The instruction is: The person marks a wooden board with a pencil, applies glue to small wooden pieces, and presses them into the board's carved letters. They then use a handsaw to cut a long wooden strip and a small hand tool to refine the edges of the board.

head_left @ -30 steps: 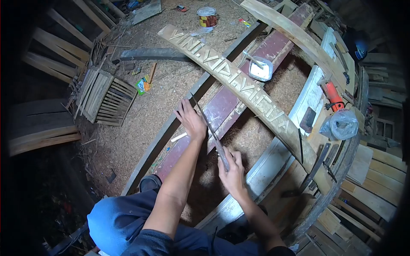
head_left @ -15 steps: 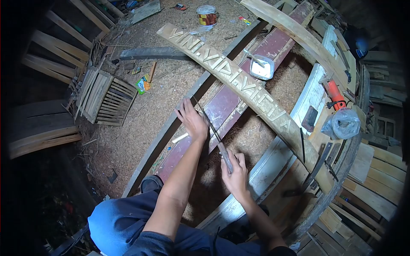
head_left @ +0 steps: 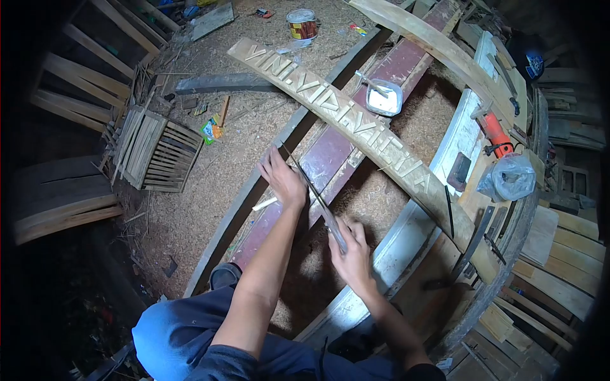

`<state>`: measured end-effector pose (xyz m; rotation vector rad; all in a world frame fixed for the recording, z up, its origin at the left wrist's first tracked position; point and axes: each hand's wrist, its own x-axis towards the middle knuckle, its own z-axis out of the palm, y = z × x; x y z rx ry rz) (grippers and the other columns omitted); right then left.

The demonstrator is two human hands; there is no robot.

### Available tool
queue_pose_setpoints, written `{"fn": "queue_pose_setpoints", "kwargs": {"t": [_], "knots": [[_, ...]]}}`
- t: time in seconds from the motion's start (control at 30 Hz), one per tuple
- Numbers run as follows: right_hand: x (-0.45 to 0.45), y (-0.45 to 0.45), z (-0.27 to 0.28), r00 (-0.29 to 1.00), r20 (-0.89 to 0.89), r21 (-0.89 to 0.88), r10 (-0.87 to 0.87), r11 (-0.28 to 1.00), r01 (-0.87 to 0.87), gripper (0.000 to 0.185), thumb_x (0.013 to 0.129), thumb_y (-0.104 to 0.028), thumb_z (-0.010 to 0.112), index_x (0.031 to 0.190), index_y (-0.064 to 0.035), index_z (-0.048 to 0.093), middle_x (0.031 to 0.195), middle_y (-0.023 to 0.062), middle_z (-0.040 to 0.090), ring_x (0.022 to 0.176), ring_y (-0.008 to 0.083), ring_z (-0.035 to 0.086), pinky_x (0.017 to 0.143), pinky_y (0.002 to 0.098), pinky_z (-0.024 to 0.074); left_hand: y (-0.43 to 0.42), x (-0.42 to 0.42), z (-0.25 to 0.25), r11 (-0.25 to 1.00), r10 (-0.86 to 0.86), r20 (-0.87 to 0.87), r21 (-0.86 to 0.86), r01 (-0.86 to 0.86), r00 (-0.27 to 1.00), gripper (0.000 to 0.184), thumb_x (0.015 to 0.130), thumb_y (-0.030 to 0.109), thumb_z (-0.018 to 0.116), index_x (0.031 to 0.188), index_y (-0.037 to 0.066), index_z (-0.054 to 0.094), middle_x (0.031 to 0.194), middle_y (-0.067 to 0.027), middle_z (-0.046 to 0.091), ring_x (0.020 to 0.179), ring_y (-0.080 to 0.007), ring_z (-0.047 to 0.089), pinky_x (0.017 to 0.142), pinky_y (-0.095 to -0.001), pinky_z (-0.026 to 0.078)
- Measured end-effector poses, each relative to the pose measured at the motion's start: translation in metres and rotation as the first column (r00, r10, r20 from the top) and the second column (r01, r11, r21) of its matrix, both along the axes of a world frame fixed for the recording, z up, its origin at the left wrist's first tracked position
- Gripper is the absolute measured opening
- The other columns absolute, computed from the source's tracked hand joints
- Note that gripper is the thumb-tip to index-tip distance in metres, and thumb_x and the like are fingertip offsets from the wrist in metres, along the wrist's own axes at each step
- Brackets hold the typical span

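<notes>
In the head view my right hand [head_left: 349, 251] is closed round the handle of a long, thin-bladed tool [head_left: 316, 195]. Its blade is seen nearly edge-on and runs up beside my left hand, so its exact kind is unclear. My left hand [head_left: 284, 180] lies with bent fingers over the edge of the red plank [head_left: 327, 154]. From under its wrist sticks out the end of a pale wooden strip [head_left: 265, 204], and the palm hides the rest. Beyond both hands, a long board with raised letters [head_left: 330, 108] crosses the plank.
An open plastic tub [head_left: 392, 101] of white paste, with a stick in it, rests on the plank. To the right are a red power tool [head_left: 494, 130], a plastic bag [head_left: 513, 178] and dark blades. A slatted wooden crate [head_left: 152, 152] and a paint can [head_left: 302, 26] stand on the shavings-covered floor.
The camera view has shifted slightly. The tool's blade has turned or moved a little along my left hand; both hands keep nearly the same places.
</notes>
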<state>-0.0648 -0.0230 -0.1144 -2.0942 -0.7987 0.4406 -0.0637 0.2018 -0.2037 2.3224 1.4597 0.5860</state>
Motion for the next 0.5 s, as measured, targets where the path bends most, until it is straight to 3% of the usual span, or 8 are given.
{"fn": "queue_pose_setpoints", "kwargs": {"t": [0.07, 0.27, 0.3, 0.47, 0.5], "knots": [[-0.002, -0.004, 0.005, 1.0, 0.005, -0.086, 0.018, 0.996, -0.017, 0.04, 0.098, -0.016, 0.069, 0.136, -0.0086, 0.063, 0.106, 0.0192, 0.057, 0.083, 0.0404, 0.068, 0.071, 0.0492, 0.0551, 0.001, 0.001, 0.004, 1.0, -0.014, -0.006, 0.009, 0.014, 1.0, 0.08, 0.076, -0.004, 0.067, 0.15, -0.008, 0.04, 0.15, -0.0213, 0.052, 0.144, -0.0364, 0.041, 0.13, -0.053, 0.012], [-0.001, 0.015, -0.01, 1.0, -0.018, 0.064, -0.019, 0.998, 0.02, 0.041, 0.097, -0.015, 0.07, 0.137, -0.0089, 0.062, 0.105, 0.0196, 0.057, 0.085, 0.0415, 0.068, 0.07, 0.0492, 0.0553, 0.001, 0.002, 0.008, 0.999, -0.004, -0.019, -0.032, 0.003, 1.0, 0.084, 0.075, -0.005, 0.07, 0.152, -0.008, 0.036, 0.152, -0.0212, 0.05, 0.144, -0.0361, 0.041, 0.13, -0.0544, 0.011], [0.0, 0.002, 0.0, 1.0, 0.001, -0.052, 0.007, 0.999, -0.007, 0.041, 0.097, -0.016, 0.07, 0.137, -0.0084, 0.062, 0.105, 0.0205, 0.057, 0.085, 0.0431, 0.068, 0.07, 0.0503, 0.0551, 0.0, 0.003, 0.006, 0.999, -0.007, -0.013, -0.039, 0.006, 1.0, 0.084, 0.075, -0.005, 0.07, 0.152, -0.008, 0.036, 0.152, -0.0212, 0.05, 0.144, -0.0361, 0.041, 0.13, -0.0544, 0.011], [0.0, 0.008, 0.001, 1.0, 0.022, -0.051, 0.007, 0.999, -0.006, 0.043, 0.097, -0.017, 0.07, 0.138, -0.008, 0.061, 0.107, 0.021, 0.057, 0.085, 0.0439, 0.068, 0.071, 0.0513, 0.0553, 0.0, 0.001, 0.008, 0.999, -0.01, -0.032, -0.046, 0.009, 0.999, 0.086, 0.075, -0.005, 0.071, 0.153, -0.008, 0.035, 0.153, -0.0203, 0.05, 0.145, -0.035, 0.04, 0.13, -0.0545, 0.01], [0.001, 0.018, 0.001, 0.999, -0.039, -0.062, -0.003, 0.998, 0.001, 0.044, 0.097, -0.017, 0.07, 0.138, -0.009, 0.061, 0.107, 0.0209, 0.057, 0.084, 0.0439, 0.068, 0.071, 0.0515, 0.0553, -0.001, 0.001, 0.009, 0.999, -0.014, -0.034, -0.04, 0.012, 0.999, 0.086, 0.075, -0.005, 0.071, 0.153, -0.008, 0.035, 0.153, -0.0203, 0.05, 0.145, -0.035, 0.04, 0.13, -0.0545, 0.01]]}}
